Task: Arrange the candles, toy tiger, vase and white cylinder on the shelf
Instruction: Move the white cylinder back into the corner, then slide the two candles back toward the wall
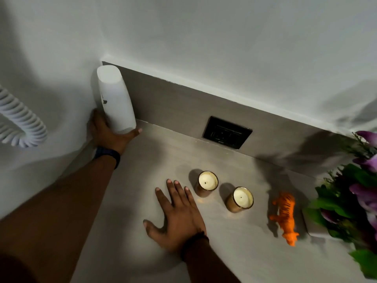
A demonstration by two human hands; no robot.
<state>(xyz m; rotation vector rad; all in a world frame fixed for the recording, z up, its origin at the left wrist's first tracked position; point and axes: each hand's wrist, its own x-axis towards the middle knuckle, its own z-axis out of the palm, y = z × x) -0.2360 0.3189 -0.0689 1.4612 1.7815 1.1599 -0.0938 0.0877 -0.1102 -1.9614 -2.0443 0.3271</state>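
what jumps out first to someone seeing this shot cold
The left hand wraps the base of the tall white cylinder in the shelf's far left corner. Next, the orange toy tiger on the right, beside two candles mid-shelf. The right hand lies flat nearby.

Single head-worn wide-angle view, so no second view shared the scene. Camera sat above the shelf (234, 252), looked forward and steeply down toward its back edge and the wall (224, 37) behind. Close range: both forearms entered from the bottom edge of frame. Shelf's back left corner fell upper left, its right end ran out of frame. Lens bent straight edges near the borders.
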